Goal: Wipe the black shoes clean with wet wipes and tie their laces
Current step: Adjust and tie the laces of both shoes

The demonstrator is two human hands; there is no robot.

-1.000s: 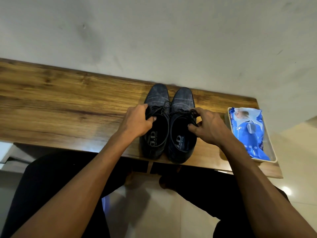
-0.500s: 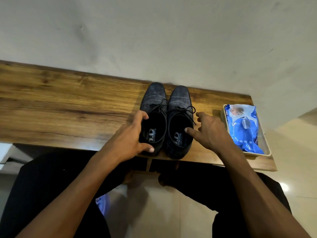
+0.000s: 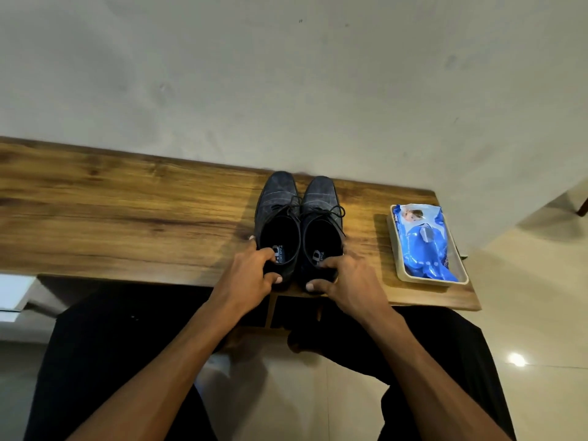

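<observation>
**Pair of shoes, held at the heels**

Head view: two black lace-up leather shoes, left shoe (image 3: 277, 224) and right shoe (image 3: 321, 227), touching, toes to wall, on brown wooden bench (image 3: 127, 218). Left hand (image 3: 245, 278) grasps left heel; right hand (image 3: 346, 281) grasps right heel. Blue wet-wipes pack (image 3: 423, 241) in cream tray (image 3: 401, 275), well apart.

A wooden table (image 3: 127, 218) stands against a plain grey wall (image 3: 286, 74), with glossy pale floor tiles (image 3: 525, 313) right of the table.

Matt dark leather shoes (image 3: 299, 214), grainy varnished wood tabletop (image 3: 127, 211), glossy blue plastic wipes pack (image 3: 423, 240), polished floor tiles (image 3: 525, 329).
</observation>
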